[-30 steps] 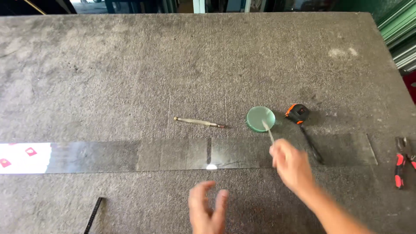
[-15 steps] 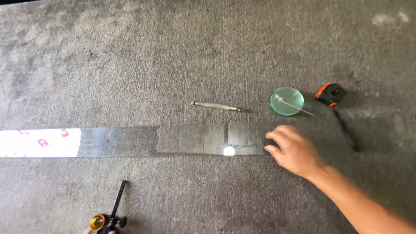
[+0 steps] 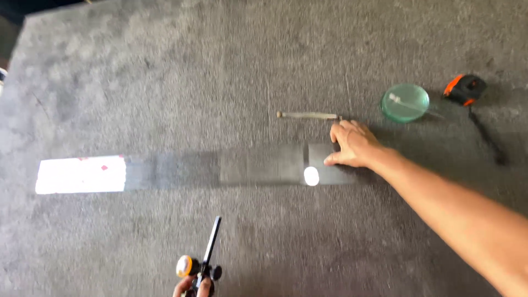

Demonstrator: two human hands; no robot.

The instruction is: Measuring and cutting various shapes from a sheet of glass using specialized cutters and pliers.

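Near the middle of the grey counter (image 3: 165,82) lies a long glass strip (image 3: 242,165); the right hand (image 3: 355,146) rests released on its right end, fingers spread. At the near edge, the left hand (image 3: 193,287) is clenched around a black-handled tool (image 3: 206,256).

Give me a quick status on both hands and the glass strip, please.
Right hand flat on long clear glass strip. Left hand grips black-and-orange tool at near edge. Thin metal rod just beyond right fingers.
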